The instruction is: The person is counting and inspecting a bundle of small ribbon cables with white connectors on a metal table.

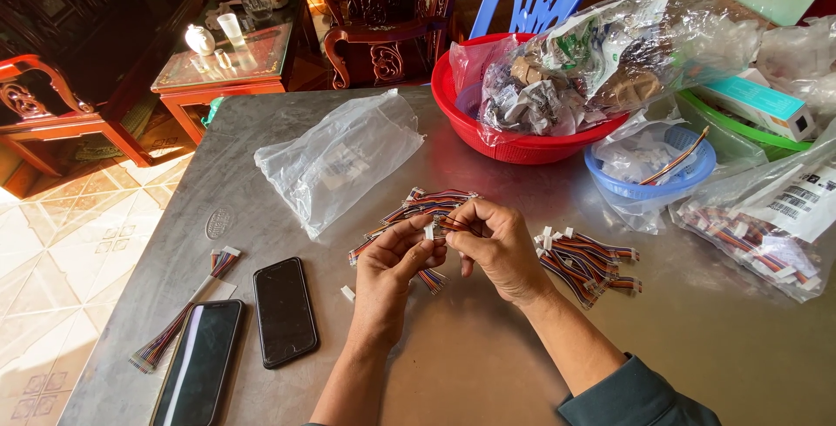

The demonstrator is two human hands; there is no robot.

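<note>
**Bags, labels and dark screens on the steel table**

Two phones lie at the near left, screens black: the smaller phone (284, 311) flat beside the larger phone (200, 363) at the edge. A crumpled clear plastic bag (341, 158) rests mid-table. The red basin (514, 134) holds a big clear bag of wrappers (601, 56). At far right, a teal-and-white box (759, 104) sits in a green basket, and below it a clear packet of wires (758, 239) carries a white barcode label (805, 199). The blue bowl (688, 184) holds another crumpled bag.
</note>
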